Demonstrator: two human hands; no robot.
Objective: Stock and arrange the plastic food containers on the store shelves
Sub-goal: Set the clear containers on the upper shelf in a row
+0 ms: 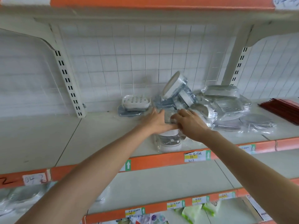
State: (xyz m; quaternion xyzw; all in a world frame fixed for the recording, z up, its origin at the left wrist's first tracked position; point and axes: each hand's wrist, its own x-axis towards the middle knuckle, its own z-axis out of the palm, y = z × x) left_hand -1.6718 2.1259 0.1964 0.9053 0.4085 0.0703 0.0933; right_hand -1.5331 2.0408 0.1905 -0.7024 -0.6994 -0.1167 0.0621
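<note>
Both of my hands reach onto the middle shelf [100, 143]. My left hand [156, 121] and my right hand [190, 122] together grip a plastic-wrapped white and grey container [169, 140] near the shelf's front edge; its top is hidden by my hands. Behind it a white-lidded container [174, 84] leans tilted against other wrapped ones. A white perforated container [136, 101] sits on a grey one at the left of the pile. Several wrapped grey containers [226, 105] lie heaped to the right.
A wire grid back panel [145, 62] closes the shelf behind. A red flat stack [281, 107] lies at the far right. The orange shelf edge [161, 160] carries price labels. Lower shelves hold wrapped goods [19, 198] and green packets [194, 210].
</note>
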